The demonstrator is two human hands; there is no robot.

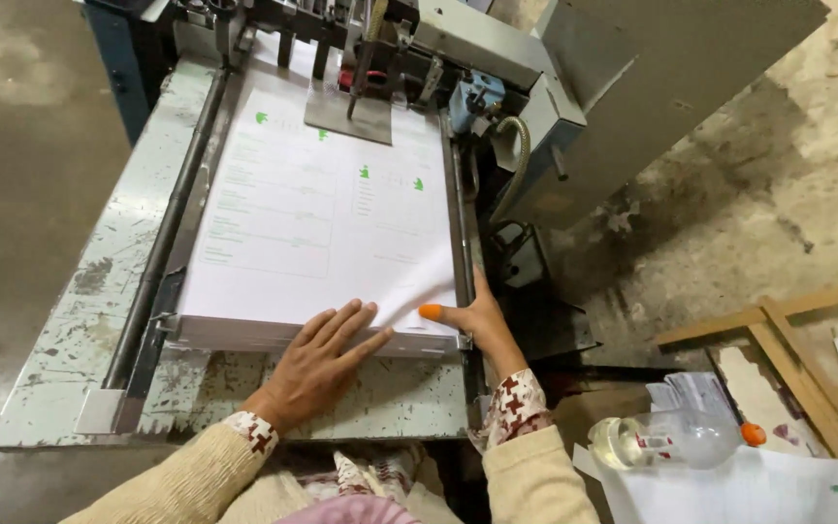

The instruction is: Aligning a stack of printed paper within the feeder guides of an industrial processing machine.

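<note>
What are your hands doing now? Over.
Left hand flat on white printed paper stack. Right hand lifting its corner. Nothing blocking.
</note>
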